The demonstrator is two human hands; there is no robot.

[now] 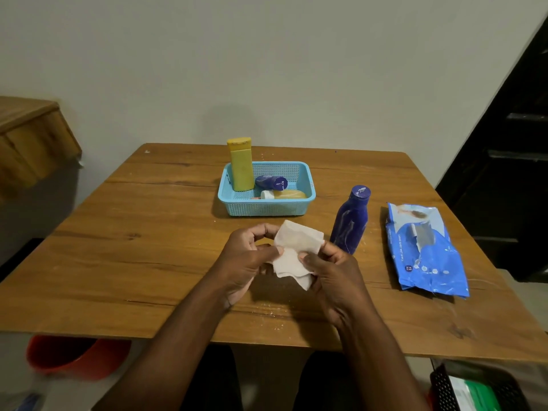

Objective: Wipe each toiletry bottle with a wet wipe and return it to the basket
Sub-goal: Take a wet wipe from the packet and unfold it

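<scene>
Head view shows us both hands over the middle of the wooden table [148, 232], sharing one white wet wipe [296, 247]. Our left hand [247, 259] pinches its left edge with thumb and curled fingers, and our right hand [329, 268] pinches the lower right part in the same way. The wipe is half folded and hangs a little below the fingers.

The tall blue bottle [351, 222] stands upright on the table, just beside our right hand and apart from the basket [267, 207]. In the basket we see a yellow bottle [240, 164] standing, a small blue bottle [271, 182] lying, and an amber bottle with a white cap [284, 194] lying in front. The pack of wipes [427, 250] lies at the right.

We judge that the step is to prepare the wipe. It is better to open it flat over the palm of one hand, so a wide wet face meets the bottle. Then the other hand can take the tall blue bottle low on its body, because it looks narrow and may tip.
</scene>
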